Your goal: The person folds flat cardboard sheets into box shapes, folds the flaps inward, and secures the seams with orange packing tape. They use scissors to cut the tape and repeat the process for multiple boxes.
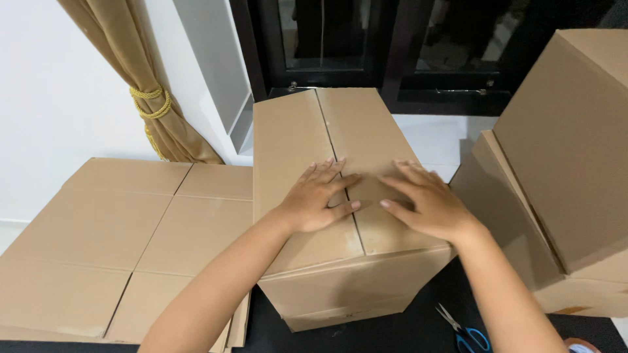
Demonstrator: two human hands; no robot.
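Cardboard fills most of the view: a tall brown corrugated box stands tilted at the right edge on top of another brown box, both shut, so what they hold cannot be told. To the left lies a stack of flattened brown cardboard sheets, folded flat and spread beside the middle box. In the centre, on the black worktop, sits the closed rectangular brown cardboard box; its two top flaps are folded down and meet in a seam that runs along the box's long axis, pointing away from the person toward the dark-framed window. Its contents are hidden under the flaps. The left hand lies flat on the left flap with fingers spread, fingertips at the seam; the right hand lies flat on the right flap, fingers spread and angled toward the seam. Both are open, palms down, pressing on the cardboard and gripping nothing. A gold curtain tied with a yellow cord hangs at upper left. Blue-handled scissors lie on the worktop near the right forearm.
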